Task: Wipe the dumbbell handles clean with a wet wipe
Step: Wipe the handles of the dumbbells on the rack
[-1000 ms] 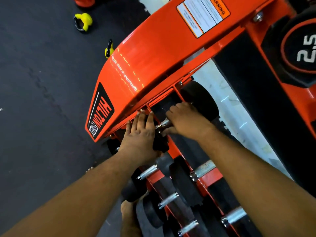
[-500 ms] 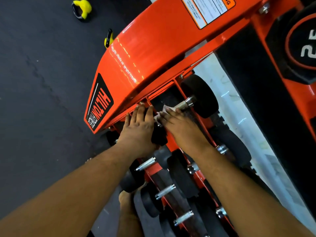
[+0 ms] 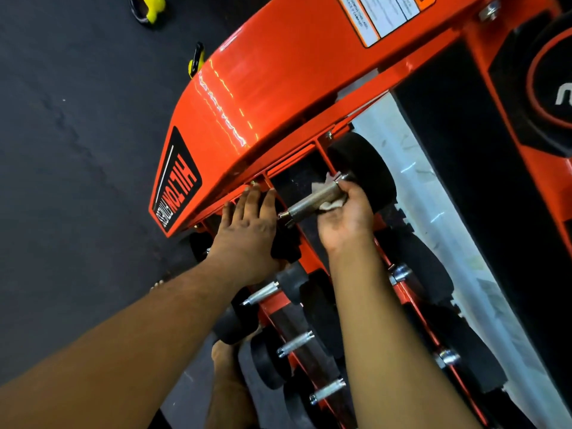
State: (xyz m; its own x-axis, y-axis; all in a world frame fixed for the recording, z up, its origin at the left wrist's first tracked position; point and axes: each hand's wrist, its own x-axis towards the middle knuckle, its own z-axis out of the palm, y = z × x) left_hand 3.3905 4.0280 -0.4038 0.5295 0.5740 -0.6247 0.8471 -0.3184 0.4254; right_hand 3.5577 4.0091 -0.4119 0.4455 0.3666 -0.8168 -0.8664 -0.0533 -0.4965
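Observation:
A dumbbell with black rubber heads lies on the lowest tier of the orange rack. Its knurled steel handle is bare along most of its length. My right hand is turned palm up under the far end of the handle, fingers curled round it with a white wet wipe wrapped between palm and steel. My left hand lies flat with straight fingers on the dumbbell's near black head, pressing it in place. The far head sits just beyond my right hand.
More black dumbbells with steel handles fill the rack toward me. A 2.5 dumbbell rests on the upper tier at right. Yellow kettlebells stand on the dark rubber floor at top left. My bare foot stands beside the rack.
My right hand slid the wipe along the handle from the near end to the far end and turned palm up. The left hand stayed pressed on the near head.

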